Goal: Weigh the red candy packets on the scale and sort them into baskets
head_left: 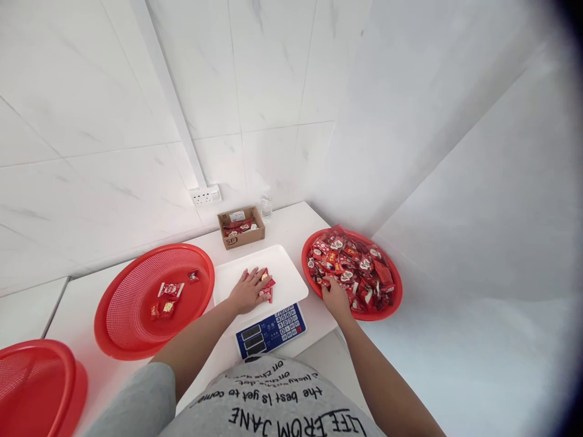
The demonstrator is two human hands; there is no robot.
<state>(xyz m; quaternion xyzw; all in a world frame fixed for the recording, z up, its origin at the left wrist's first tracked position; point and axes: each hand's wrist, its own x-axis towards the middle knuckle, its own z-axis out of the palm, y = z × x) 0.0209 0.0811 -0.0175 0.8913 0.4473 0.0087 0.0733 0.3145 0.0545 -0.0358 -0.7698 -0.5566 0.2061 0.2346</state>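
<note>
My left hand [248, 291] rests palm down on the white tray [289, 279] of a weighing scale, its fingers spread. Small red snack packets [268, 280] lie under and beside those fingers, partly covered by them. My right hand [336, 298] reaches into the left side of a red basket [399, 297] heaped with red wrapped packets [359, 267]. Its fingers are bent and pressed together on a red packet [324, 283], which they partly hide. Below the tray is the scale's blue keypad panel [271, 331].
Left of the scale, a red mesh basket [127, 291] holds a few packets [170, 290]. Another red basket [31, 388] is at the lower left. Behind the tray stand a cardboard box [243, 238] of red packets and a clear container [266, 206]. A wall socket [204, 194] sits above.
</note>
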